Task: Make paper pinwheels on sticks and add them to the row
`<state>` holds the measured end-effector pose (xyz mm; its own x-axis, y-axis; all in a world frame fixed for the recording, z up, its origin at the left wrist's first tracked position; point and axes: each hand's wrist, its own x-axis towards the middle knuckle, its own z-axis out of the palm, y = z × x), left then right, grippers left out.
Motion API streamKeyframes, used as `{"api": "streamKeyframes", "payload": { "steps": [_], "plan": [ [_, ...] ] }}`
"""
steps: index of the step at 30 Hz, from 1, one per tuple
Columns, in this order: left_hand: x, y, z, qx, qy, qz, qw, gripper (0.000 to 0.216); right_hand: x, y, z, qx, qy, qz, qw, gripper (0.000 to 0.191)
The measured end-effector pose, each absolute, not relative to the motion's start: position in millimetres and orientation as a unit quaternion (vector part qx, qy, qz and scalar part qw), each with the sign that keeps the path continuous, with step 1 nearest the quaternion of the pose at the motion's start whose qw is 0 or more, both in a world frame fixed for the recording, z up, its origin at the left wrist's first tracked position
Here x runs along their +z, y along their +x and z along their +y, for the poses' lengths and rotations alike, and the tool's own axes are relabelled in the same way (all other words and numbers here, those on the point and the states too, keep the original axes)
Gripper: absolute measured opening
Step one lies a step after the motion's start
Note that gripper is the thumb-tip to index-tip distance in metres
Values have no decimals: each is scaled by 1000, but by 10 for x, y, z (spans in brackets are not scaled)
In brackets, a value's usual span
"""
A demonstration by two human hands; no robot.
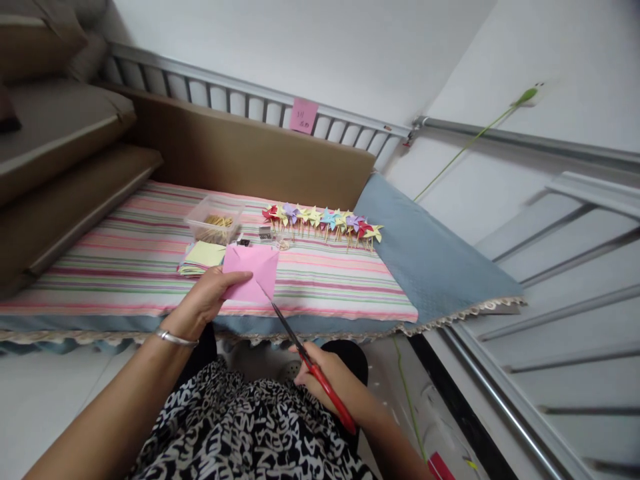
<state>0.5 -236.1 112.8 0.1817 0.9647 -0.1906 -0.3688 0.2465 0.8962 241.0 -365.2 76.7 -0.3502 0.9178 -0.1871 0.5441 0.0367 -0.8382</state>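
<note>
My left hand (213, 290) pinches a square of pink paper (263, 263) by its left side, thumb on top. My right hand (323, 370) grips a pair of scissors (290, 333) with red handles. The scissor tips reach the lower right part of the paper, where a slit line runs in from the corner. Just behind the paper lies a stack of coloured paper squares (205, 255), yellow on top. A clear plastic box (197, 217) of thin wooden sticks stands behind that stack.
Several small paper pinwheels (327, 219) on sticks lie in a row at the back right of the striped cloth (320, 280). Small dark-and-clear cases (265, 233) sit near the box. Brown cushions (75, 187) are piled at left; a metal railing (565, 313) stands at right.
</note>
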Motion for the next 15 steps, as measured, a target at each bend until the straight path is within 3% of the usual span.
{"api": "streamKeyframes", "payload": {
  "steps": [4,10,15],
  "plan": [
    [1121,-72,-2356,438,396,431,682,31,769,2561,-3638,429,-563,-664,243,35],
    [1034,120,-2466,316,477,405,713,27,1001,2476,-3273,431,-579,-535,439,50],
    [963,214,-2513,263,502,397,722,19,1089,2276,-2907,472,-500,-575,443,50]
  ]
}}
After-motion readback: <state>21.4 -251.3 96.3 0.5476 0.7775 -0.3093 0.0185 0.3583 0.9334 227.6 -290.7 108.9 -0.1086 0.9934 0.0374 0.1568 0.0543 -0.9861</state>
